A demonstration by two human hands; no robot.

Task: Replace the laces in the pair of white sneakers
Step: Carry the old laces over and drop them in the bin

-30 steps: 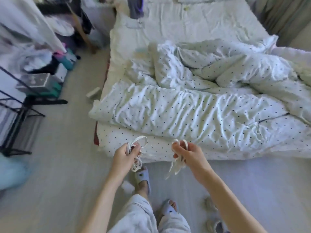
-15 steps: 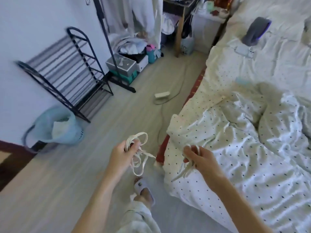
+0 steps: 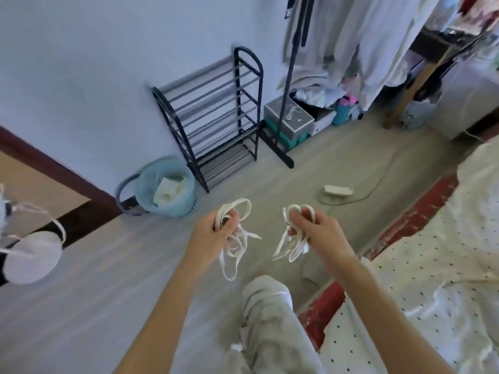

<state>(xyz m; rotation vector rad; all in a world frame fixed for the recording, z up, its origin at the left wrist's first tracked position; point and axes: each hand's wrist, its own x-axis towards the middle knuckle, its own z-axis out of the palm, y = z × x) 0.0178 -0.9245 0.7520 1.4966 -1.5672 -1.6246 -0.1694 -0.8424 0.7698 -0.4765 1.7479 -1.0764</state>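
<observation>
My left hand [image 3: 212,232] grips a bunched white shoelace [image 3: 235,245], with loops sticking up above the fist and ends hanging below it. My right hand [image 3: 317,230] grips a second bunched white lace [image 3: 290,245] the same way. Both hands are held out in front of me above the floor, about a hand's width apart. The white sneakers are not in view.
A light blue waste basket [image 3: 168,191] stands by the wall ahead on the left, next to a black shoe rack [image 3: 213,117]. A clothes stand with boxes [image 3: 289,121] is behind. A power strip [image 3: 337,190] lies on the floor. The bed [image 3: 432,279] is on my right.
The view has swung left from the bed toward the wall, shoe rack and waste basket. Both hands still hold their laces and stay in front of me.
</observation>
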